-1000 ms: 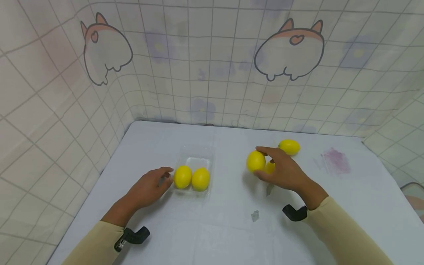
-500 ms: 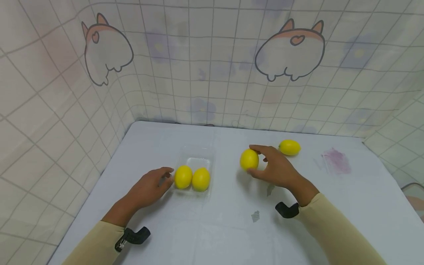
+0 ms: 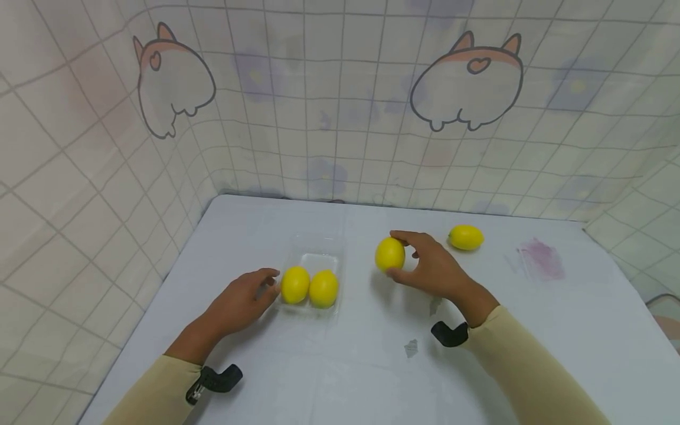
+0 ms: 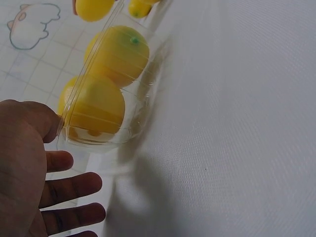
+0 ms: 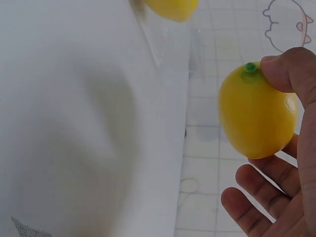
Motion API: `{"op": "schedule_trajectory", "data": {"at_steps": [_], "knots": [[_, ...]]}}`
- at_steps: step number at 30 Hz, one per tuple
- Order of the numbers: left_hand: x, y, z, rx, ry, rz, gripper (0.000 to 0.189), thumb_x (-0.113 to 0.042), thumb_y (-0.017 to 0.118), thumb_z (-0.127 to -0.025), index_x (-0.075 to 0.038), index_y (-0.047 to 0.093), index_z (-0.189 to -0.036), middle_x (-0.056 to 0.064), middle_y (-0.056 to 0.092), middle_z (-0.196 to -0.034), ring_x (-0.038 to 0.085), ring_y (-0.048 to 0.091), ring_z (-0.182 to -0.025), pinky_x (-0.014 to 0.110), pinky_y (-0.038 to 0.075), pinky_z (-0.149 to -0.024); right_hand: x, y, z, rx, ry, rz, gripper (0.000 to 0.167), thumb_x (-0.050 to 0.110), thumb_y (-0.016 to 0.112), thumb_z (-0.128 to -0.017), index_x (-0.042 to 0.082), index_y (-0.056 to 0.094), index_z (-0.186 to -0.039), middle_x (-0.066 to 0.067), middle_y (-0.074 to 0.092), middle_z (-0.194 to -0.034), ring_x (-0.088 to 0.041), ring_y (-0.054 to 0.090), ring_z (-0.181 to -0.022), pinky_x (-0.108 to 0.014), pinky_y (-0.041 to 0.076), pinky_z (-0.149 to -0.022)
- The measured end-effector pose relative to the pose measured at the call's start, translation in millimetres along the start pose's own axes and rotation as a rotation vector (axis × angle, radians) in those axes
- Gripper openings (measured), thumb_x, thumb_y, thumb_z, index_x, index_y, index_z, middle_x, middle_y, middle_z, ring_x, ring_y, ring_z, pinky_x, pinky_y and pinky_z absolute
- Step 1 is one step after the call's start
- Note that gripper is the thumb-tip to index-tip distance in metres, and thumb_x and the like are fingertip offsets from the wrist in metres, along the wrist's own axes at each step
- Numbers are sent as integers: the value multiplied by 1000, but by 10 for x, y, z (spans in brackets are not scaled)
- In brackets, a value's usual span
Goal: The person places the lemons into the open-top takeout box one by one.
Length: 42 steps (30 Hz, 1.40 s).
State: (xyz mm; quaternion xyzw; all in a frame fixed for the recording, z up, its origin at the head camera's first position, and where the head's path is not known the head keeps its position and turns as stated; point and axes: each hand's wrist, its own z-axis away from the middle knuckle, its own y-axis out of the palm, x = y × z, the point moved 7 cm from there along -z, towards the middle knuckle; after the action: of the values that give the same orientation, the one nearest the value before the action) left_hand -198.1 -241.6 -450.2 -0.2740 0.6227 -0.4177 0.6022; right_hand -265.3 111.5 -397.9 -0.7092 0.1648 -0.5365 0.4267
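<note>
My right hand [image 3: 432, 264] pinches a yellow lemon [image 3: 390, 255] between thumb and fingers, above the table. In the right wrist view the held lemon [image 5: 257, 111] shows a green stem nub near the thumb. My left hand [image 3: 241, 301] is beside a clear plastic box [image 3: 340, 260], fingertips right at its left wall. Two lemons sit side by side in the near half of the box, a left one [image 3: 294, 285] and a right one [image 3: 323, 289]. In the left wrist view, the left hand's fingers [image 4: 74, 188] spread loosely along the box's end and the thumb is at its rim.
Another lemon [image 3: 466, 237] lies on the white table [image 3: 361, 378] at the back right, behind my right hand. A pinkish stain [image 3: 540, 260] marks the cloth further right, and a small grey patch [image 3: 411, 348] lies nearer. A checkered curtain [image 3: 345, 118] rises behind the table.
The right hand has carried its lemon leftward, away from the lemon left on the table and closer to the box. My left hand and the boxed lemons have hardly moved.
</note>
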Motion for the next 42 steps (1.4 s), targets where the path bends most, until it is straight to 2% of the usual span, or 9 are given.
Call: {"op": "schedule_trajectory", "data": {"at_steps": [19, 27, 32, 42], "knots": [[8, 13, -8, 4, -8, -11, 51, -43, 53, -106, -10, 54, -145, 7, 65, -130, 30, 58, -123, 56, 47, -103, 108, 149, -157, 23, 22, -16, 80, 44, 83, -84, 23, 47, -153, -4, 53, -143, -33, 58, -116, -44, 52, -95], [-5, 4, -4, -1, -7, -18, 51, -42, 52, -107, -10, 54, -145, 8, 65, -132, 32, 57, -125, 56, 46, -104, 191, 216, -229, 30, 4, -13, 79, 42, 84, -84, 21, 49, -152, -4, 55, -140, -32, 58, -118, -43, 52, -96], [-1, 8, -3, 0, -14, -22, 50, -41, 53, -106, -9, 54, -145, 9, 64, -132, 32, 57, -125, 56, 46, -104, 228, 243, -257, 36, -6, -13, 79, 41, 84, -84, 20, 49, -152, -3, 54, -142, -28, 56, -121, -41, 52, -98], [-3, 14, -5, -1, -19, -21, 50, -40, 53, -106, -9, 53, -146, 9, 64, -132, 32, 57, -126, 56, 46, -104, 296, 319, -347, 41, -35, -28, 78, 40, 84, -85, 19, 50, -151, -1, 53, -145, -27, 55, -125, -41, 52, -99]]}}
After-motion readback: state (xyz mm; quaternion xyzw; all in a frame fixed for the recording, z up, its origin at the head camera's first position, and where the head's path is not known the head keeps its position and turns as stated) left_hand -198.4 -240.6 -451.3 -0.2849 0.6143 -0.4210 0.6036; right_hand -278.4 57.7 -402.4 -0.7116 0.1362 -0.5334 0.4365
